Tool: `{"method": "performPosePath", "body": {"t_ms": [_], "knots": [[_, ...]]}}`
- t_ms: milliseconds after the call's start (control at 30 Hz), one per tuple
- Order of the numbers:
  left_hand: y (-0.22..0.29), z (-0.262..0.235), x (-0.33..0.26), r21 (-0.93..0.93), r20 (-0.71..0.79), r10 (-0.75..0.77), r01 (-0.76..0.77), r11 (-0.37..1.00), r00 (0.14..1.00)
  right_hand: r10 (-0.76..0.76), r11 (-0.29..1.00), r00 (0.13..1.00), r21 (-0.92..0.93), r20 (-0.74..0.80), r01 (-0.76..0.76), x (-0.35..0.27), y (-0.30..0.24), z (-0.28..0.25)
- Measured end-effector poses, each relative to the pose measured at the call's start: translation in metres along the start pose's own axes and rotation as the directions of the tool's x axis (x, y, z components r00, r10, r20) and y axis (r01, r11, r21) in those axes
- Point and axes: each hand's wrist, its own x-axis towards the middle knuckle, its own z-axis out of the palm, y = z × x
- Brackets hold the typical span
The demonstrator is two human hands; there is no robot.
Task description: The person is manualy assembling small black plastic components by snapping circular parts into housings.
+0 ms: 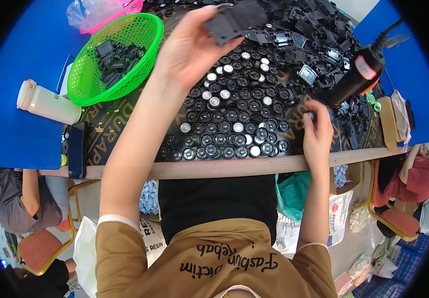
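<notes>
My left hand (187, 49) is raised over the far middle of the table, its fingers closed round a black plastic housing (237, 21). Lower down at the right, my right hand (319, 131) has thumb and forefinger pinched on a small dark piece (310, 115), too small to name for sure. Between my arms lie many round black plastic wheel-like caps (232, 115), some with silver centres. A heap of black plastic parts (314, 25) spreads across the far right.
A green mesh basket (155, 37) holds black parts at the left, beside a white bottle (48, 102) and a phone (77, 149). A black corded hand tool (356, 74) lies right of my right hand. People sit on both sides.
</notes>
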Motion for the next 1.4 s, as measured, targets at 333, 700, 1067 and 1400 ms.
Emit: {"method": "performPosePath", "body": {"t_ms": [333,700,1067,1400], "knots": [[-0.007,-0.014,-0.106,-0.36,0.011,-0.06,0.06,0.931,0.998,-0.101,0.983,0.964,-0.124,0.247,0.135,-0.013,-0.021,0.007],[-0.031,0.0,-0.137,0.348,-0.069,-0.049,0.07,0.935,0.996,0.195,0.904,0.963,0.346,0.187,-0.25,-0.02,-0.014,-0.001],[-0.039,0.019,-0.145,0.938,0.188,0.219,-0.241,0.25,0.957,-0.138,0.249,0.796,0.798,0.59,-0.549,-0.032,-0.112,0.01],[-0.039,0.023,-0.146,0.909,0.416,0.257,-0.404,-0.099,0.872,-0.103,0.408,0.771,0.733,0.629,-0.544,-0.028,-0.11,0.015]]}}
